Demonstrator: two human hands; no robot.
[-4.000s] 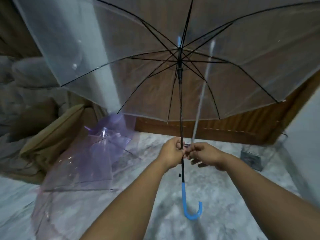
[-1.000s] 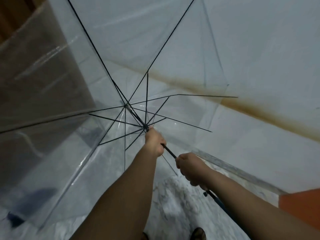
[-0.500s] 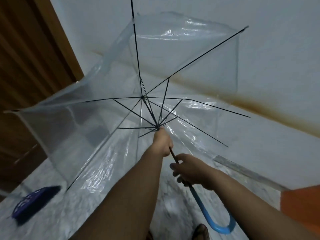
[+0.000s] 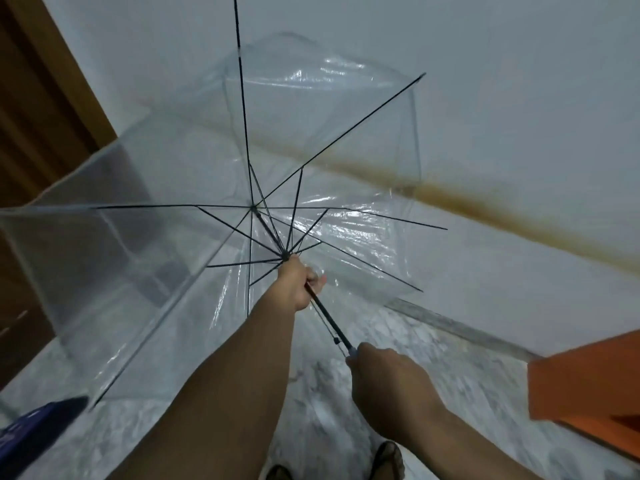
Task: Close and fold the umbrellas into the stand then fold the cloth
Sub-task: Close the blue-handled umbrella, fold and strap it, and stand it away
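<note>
A clear plastic umbrella (image 4: 311,140) with black ribs points away from me toward the white wall, its canopy half collapsed and slack. My left hand (image 4: 298,285) grips the black shaft (image 4: 325,315) right behind the runner where the ribs meet. My right hand (image 4: 384,379) grips the lower end of the shaft near the blue handle, which my fist hides. No stand or cloth is in view.
A white wall (image 4: 519,98) with a brown stain band stands close ahead. A wooden door (image 4: 38,116) is at the left. An orange object (image 4: 588,382) sits at the right, a dark blue object (image 4: 38,431) at the lower left, on a marble floor (image 4: 329,403).
My right hand has slid down the shaft onto the blue handle, hiding it. The canopy has sagged a little further. Earlier the umbrella was fully open and upright.
</note>
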